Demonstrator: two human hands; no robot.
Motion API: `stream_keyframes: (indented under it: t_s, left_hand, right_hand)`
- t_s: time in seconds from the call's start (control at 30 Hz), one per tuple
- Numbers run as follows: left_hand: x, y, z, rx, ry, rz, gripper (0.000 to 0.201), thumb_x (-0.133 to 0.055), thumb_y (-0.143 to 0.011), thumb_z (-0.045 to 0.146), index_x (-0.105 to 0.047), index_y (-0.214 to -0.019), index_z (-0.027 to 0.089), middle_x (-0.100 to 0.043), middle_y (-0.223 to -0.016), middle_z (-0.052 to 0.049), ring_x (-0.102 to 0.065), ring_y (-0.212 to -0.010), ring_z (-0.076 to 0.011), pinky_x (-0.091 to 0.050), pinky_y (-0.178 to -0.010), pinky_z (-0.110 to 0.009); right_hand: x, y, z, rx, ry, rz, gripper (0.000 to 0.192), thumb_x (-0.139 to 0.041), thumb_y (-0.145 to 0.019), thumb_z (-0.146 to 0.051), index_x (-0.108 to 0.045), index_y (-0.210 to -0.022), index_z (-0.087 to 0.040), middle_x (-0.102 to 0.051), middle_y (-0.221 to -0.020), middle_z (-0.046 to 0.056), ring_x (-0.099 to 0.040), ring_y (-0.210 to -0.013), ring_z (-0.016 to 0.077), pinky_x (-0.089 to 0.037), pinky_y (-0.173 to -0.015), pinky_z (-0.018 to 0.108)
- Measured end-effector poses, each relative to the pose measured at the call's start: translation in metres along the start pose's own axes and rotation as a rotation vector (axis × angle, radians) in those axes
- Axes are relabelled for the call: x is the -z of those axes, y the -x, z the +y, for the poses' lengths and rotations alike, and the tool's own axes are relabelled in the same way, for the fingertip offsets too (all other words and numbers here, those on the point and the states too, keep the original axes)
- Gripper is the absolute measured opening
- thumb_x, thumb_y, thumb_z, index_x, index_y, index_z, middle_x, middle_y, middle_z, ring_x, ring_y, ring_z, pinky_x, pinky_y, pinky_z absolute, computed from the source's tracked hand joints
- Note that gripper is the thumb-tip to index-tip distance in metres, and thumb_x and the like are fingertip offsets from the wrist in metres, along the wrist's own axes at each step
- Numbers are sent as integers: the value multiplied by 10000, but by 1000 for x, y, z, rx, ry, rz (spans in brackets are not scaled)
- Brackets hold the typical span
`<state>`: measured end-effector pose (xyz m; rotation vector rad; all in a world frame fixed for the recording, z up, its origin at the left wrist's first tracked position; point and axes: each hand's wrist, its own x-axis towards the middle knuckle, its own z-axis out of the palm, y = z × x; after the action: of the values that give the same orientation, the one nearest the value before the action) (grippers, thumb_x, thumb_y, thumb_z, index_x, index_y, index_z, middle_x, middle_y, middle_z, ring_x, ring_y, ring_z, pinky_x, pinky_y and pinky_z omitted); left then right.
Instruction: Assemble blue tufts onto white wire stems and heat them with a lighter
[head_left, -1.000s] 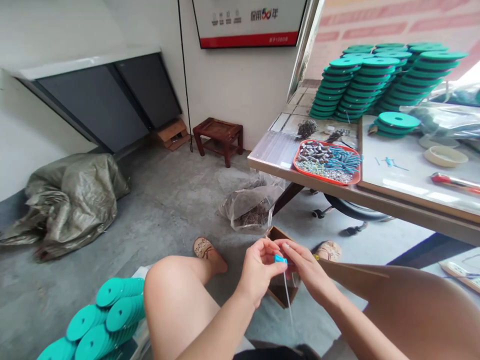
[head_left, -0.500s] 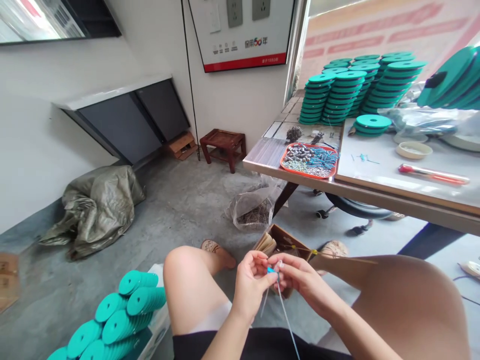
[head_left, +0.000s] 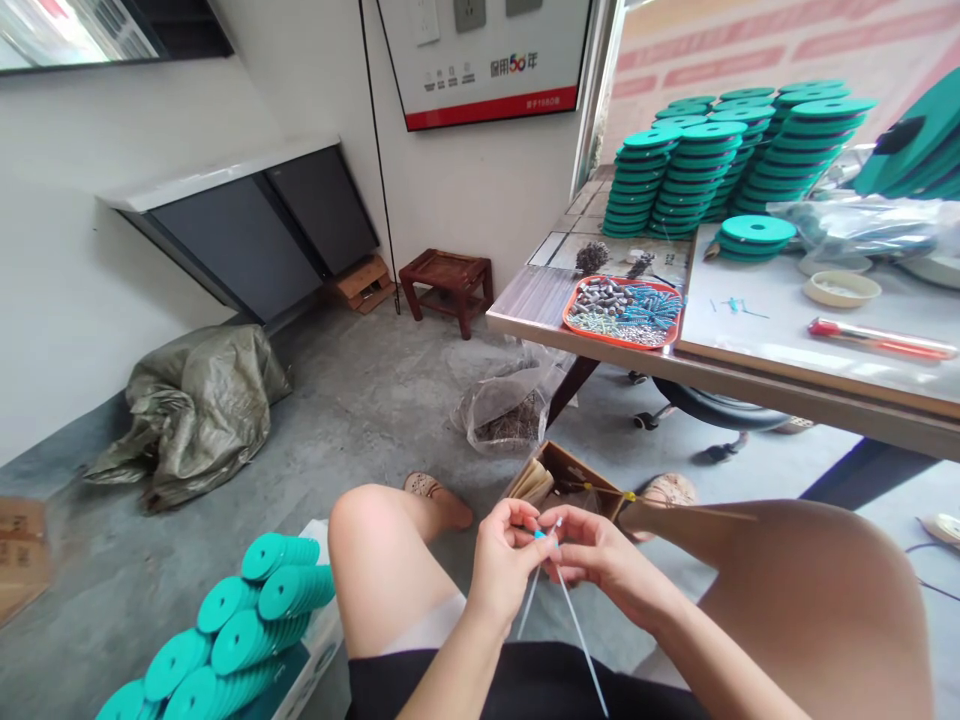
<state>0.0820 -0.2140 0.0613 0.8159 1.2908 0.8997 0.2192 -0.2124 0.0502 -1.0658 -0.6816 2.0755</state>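
Pinched between the thumb and bent fingers of my left hand (head_left: 501, 560) is a small blue piece (head_left: 539, 535), mostly hidden, held low over my lap. My right hand (head_left: 604, 550) meets it, fingers curled close around a thin white strand (head_left: 576, 622); I cannot tell whether they are closed on it. Both forearms reach forward between my spread, bare knees, wrists slightly raised, fingertips nearly touching. One end of the strand hangs down toward my dark clothing.

Just beyond my hands, an open cardboard box (head_left: 576, 463) sits on the grey concrete floor (head_left: 367, 400), near a clear plastic bag (head_left: 501, 415) of brownish material. Beside my left knee lie rows of green reels (head_left: 244, 640). To the right, a workbench (head_left: 529, 300) carries an orange-rimmed tray (head_left: 630, 344) of small parts and tall stacks of more reels (head_left: 679, 185). A low wooden stool (head_left: 448, 275) stands by the white wall (head_left: 315, 70).
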Motion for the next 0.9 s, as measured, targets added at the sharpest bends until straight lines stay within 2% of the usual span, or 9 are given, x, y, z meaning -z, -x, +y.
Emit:
stream_keyframes:
  t_s: [0.23,0.33,0.4,0.47,0.53,0.67,0.77,0.83,0.9]
  left_hand:
    - [12,6,6,-72,-54,-156,125,-526,-772,247,-546,-846,148,-537,-852,-44,-558,-695,-114,-473,-642,-252]
    - [24,17,5,-327,-337,-201,87,-552,-749,140,-635,-766,159,-540,-924,-58,-554,-823,-128,-439,-759,-238]
    - [29,24,4,-513,-566,-265,158,-527,-772,119,-672,-779,181,-555,-893,-58,-552,-805,-120,-431,-732,-217]
    - [33,28,4,-575,-622,-279,194,-501,-791,128,-683,-800,193,-573,-830,-56,-556,-754,-116,-433,-690,-211]
    - [34,25,5,-541,-557,-212,191,-495,-787,139,-679,-767,188,-584,-805,-58,-560,-755,-127,-439,-705,-224]
    - [43,1,2,-374,-469,-98,164,-497,-731,90,-637,-753,172,-606,-930,-68,-569,-867,-151,-444,-782,-252]
    - [53,-22,-6,-199,-405,-31,130,-496,-700,91,-586,-777,145,-606,-772,-54,-580,-724,-131,-461,-652,-232]
    - [56,-30,-9,-93,-345,-48,70,-532,-696,143,-554,-761,132,-598,-707,-42,-576,-641,-118,-459,-589,-222]
    - [54,-32,-8,3,-278,-112,130,-569,-692,205,-538,-789,125,-612,-715,-50,-587,-618,-118,-469,-562,-227]
  right_hand:
    - [6,0,3,-55,-199,11,313,-677,-579,-123,-554,-866,-151,-561,-665,-27,-546,-520,90,-429,-539,229]
    - [8,0,4,-73,-231,10,311,-672,-583,-143,-539,-864,-155,-564,-642,-28,-541,-500,86,-421,-525,220]
    - [6,0,4,-84,-239,0,301,-673,-562,-131,-547,-836,-141,-568,-634,-20,-536,-485,84,-410,-507,211]
    - [4,1,4,-96,-239,-13,269,-671,-549,-129,-555,-792,-130,-569,-619,-13,-528,-470,84,-398,-491,206]
    - [2,1,3,-101,-235,-22,233,-668,-548,-138,-556,-752,-127,-562,-597,-12,-523,-464,87,-396,-487,210]
    - [7,3,2,-90,-219,-15,198,-660,-562,-146,-551,-727,-142,-542,-593,-28,-505,-467,80,-400,-505,217]
    - [20,3,3,-64,-200,51,228,-677,-560,-137,-533,-736,-158,-538,-605,-42,-494,-486,70,-389,-516,206]
    - [27,1,5,-34,-178,112,258,-699,-561,-145,-519,-745,-164,-542,-620,-46,-482,-507,61,-377,-518,192]
    - [28,-5,7,0,-146,152,280,-721,-565,-161,-505,-743,-164,-536,-633,-51,-466,-524,53,-368,-521,182]
